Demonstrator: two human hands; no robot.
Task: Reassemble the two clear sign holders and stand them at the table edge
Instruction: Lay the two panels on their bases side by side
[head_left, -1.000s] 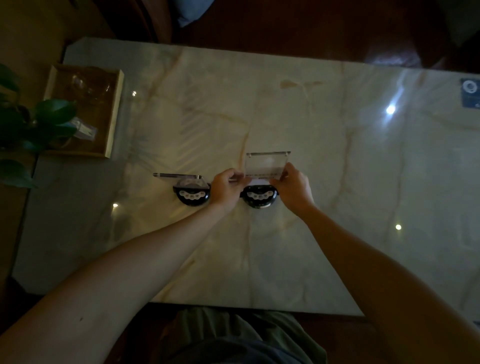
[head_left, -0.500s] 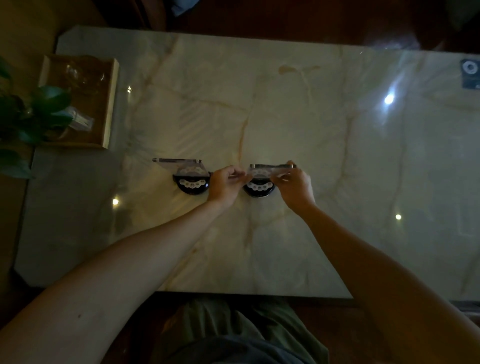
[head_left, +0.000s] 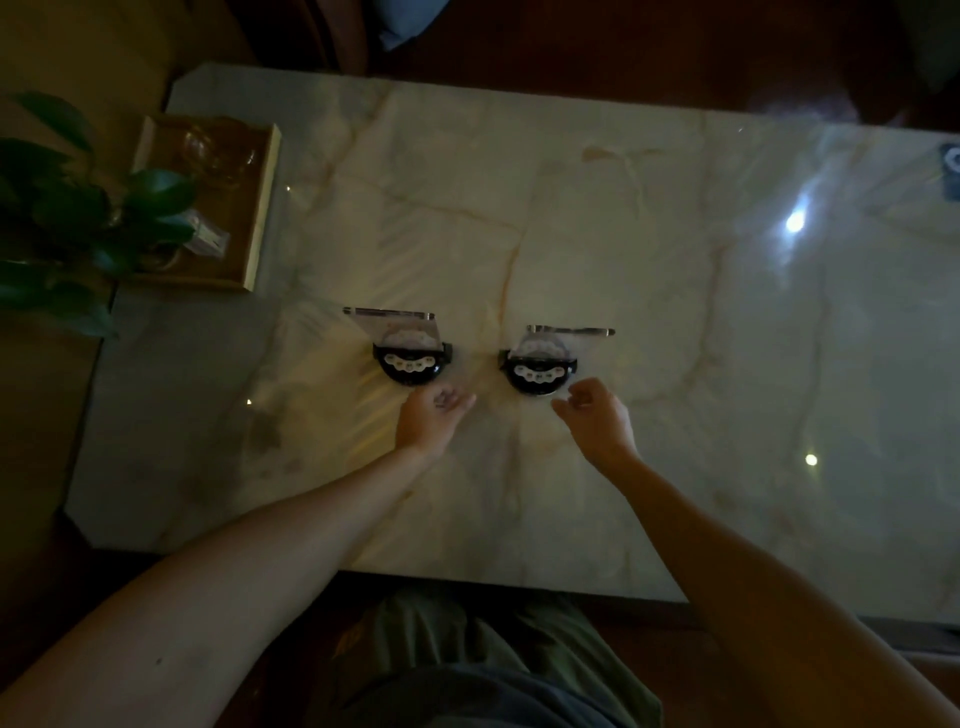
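Note:
Two clear sign holders stand side by side on the marble table (head_left: 675, 467). Each is a clear upright panel set in a black half-round base with white dots. The left sign holder (head_left: 402, 343) and the right sign holder (head_left: 545, 361) are a short gap apart, well away from the table's near edge. My left hand (head_left: 431, 415) hovers just below the left holder, fingers loosely apart, holding nothing. My right hand (head_left: 597, 415) is just below and right of the right holder, fingers curled loosely, empty.
A wooden tray (head_left: 262, 208) with glassware sits at the table's far left. A green leafy plant (head_left: 78, 223) overhangs the left side. A dark blue item (head_left: 950, 171) lies at the far right edge. Bright light reflections dot the right half.
Both hands let go of the right holder's clear panel and pulled back toward me. The panel now stands in its black base. The camera view shifted.

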